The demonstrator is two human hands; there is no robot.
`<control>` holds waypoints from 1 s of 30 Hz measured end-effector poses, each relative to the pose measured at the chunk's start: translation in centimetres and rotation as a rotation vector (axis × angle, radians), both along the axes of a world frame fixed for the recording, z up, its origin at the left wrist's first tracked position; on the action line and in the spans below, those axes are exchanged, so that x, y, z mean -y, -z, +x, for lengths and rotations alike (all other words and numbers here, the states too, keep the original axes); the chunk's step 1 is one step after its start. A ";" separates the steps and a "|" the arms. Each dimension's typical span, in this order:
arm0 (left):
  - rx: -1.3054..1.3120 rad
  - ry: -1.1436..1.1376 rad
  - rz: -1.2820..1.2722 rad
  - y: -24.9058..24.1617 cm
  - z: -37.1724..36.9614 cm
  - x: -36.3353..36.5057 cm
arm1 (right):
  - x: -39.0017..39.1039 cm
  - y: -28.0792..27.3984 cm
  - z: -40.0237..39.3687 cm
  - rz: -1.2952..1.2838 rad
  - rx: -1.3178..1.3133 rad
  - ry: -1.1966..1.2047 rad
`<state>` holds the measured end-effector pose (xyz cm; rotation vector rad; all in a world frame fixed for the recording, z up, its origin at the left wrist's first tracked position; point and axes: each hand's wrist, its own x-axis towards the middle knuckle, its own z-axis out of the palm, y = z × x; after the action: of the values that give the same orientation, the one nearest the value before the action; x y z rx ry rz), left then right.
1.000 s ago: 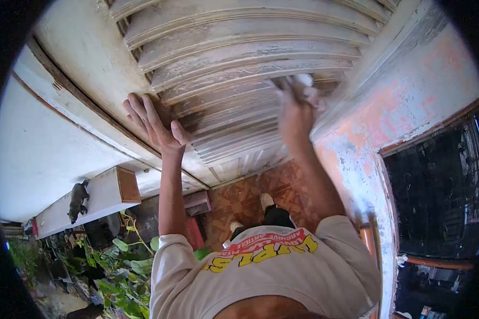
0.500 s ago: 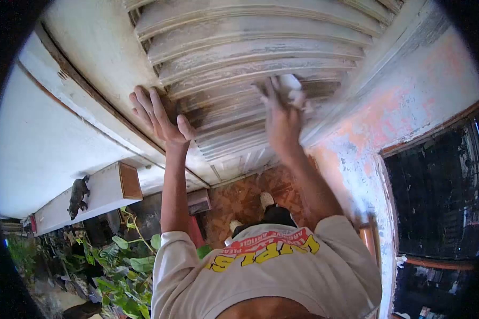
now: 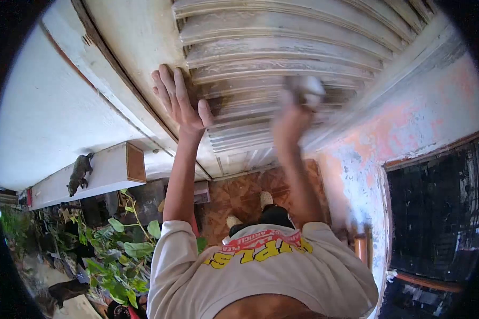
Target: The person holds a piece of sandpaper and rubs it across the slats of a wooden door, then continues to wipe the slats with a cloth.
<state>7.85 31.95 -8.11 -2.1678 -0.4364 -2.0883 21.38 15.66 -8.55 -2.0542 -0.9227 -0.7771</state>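
- Head view: a person's two bare hands are raised in front of a whitish slatted door (image 3: 282, 49), whose ridged slats run across the upper middle.
- Left hand (image 3: 184, 103): laid on the flat border of the door, just beside the slat ends. Its fingers (image 3: 181, 89) are wide apart and point upward, the thumb standing off toward the slats. It grasps nothing.
- Right hand (image 3: 294, 118): in front of the lower slats, right of the left hand and well apart from it. It is blurred, with the fingers drawn in around a white pad.
- White pad (image 3: 313, 89): at the finger end of the right hand, over the lower slats toward their right ends. Blur hides its exact shape and what it is made of, and I cannot tell how firmly it meets the wood.
- Right side: a wall (image 3: 404, 130) with worn pink and white paint runs down to a dark window (image 3: 436, 212).
- Below: the wearer's white shirt (image 3: 274, 287) with yellow and red print, and two light shoes (image 3: 266, 199) on a brown patterned floor (image 3: 234, 196).
- Left side: a long white shelf (image 3: 109, 181) with a small dark animal figure (image 3: 80, 174) against it; under that, a leafy green plant (image 3: 130, 250) beside the left sleeve. Near the bottom left corner is a dark shape (image 3: 68, 291), too unclear to name.
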 end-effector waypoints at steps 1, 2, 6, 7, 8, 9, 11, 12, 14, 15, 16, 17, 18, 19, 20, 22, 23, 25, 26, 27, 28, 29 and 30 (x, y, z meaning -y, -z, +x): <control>0.020 0.002 0.015 -0.3 0.2 -0.2 | -2.2 1.2 -2.0 0.047 0.210 -0.024; 0.035 0.007 0.025 -0.4 0.3 -0.3 | -2.5 0.3 -5.2 0.008 0.074 -0.116; 0.010 0.018 0.032 -0.1 0.0 -0.6 | 1.8 0.7 1.1 0.009 0.057 -0.059; -0.004 0.008 0.026 0.0 -0.1 -0.6 | 2.4 0.6 2.2 0.080 -0.073 -0.075; 0.008 -0.001 0.027 -0.2 0.1 -1.0 | 2.3 0.3 3.1 0.149 -0.193 -0.096; 0.014 -0.003 0.026 -0.3 0.2 -0.9 | 0.4 -0.1 1.6 0.120 0.195 0.068; 0.014 0.009 0.023 -0.1 0.2 -0.5 | -1.8 0.8 -2.0 -0.028 0.006 -0.011; 0.005 0.013 0.026 0.0 0.2 -0.5 | -3.3 0.2 -4.3 -0.001 0.100 -0.037; 0.045 -0.010 0.024 0.0 0.4 -0.6 | -3.8 -0.4 -5.1 0.036 0.200 -0.059; 0.044 -0.015 0.025 0.1 0.5 -0.6 | -3.1 -0.3 -4.4 0.022 0.242 -0.086; 0.040 0.005 0.040 0.1 0.5 -0.8 | -2.5 -0.1 -3.4 0.013 0.288 -0.117; 0.035 0.018 0.052 0.0 0.3 -0.8 | -1.6 1.4 -1.2 -0.053 0.210 -0.125; 0.011 0.006 0.012 -0.1 0.0 -0.5 | -0.4 1.3 0.4 0.016 0.077 -0.062; -0.008 0.025 0.007 -0.2 -0.4 -0.3 | 2.1 -0.8 1.6 -0.099 0.333 -0.054; -0.022 0.042 0.001 -0.3 -0.7 -0.3 | 2.8 -0.8 2.2 -0.085 0.100 -0.029; -0.037 0.044 0.003 -0.3 -1.9 -0.5 | 3.1 -1.7 1.6 -0.161 0.174 0.027; -0.016 0.047 0.032 -0.5 -2.4 -0.7 | 2.6 -1.6 1.3 -0.110 0.173 0.030; 0.079 0.052 0.104 -1.9 -3.0 -1.1 | 1.1 -1.1 0.7 -0.034 0.190 0.079; 0.078 0.050 0.109 -2.8 -3.0 -1.4 | 0.0 -0.6 0.0 0.017 0.017 -0.032; 0.079 0.036 0.149 -3.7 -3.0 -1.5 | -1.2 -0.1 -1.1 0.065 -0.159 -0.137; 0.081 0.026 0.192 -4.5 -2.8 -1.5 | -3.1 0.6 -2.6 0.009 0.071 -0.097; 0.074 0.032 0.203 -5.2 -2.7 -1.5 | -5.3 0.9 -5.4 -0.008 0.119 -0.035; 0.068 0.041 0.204 -5.7 -2.7 -1.1 | -5.1 0.5 -6.4 -0.007 0.113 -0.026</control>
<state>5.19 33.07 -2.40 -2.0120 -0.1760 -2.1289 15.02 20.79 -9.03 -2.0171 -1.0131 -0.8845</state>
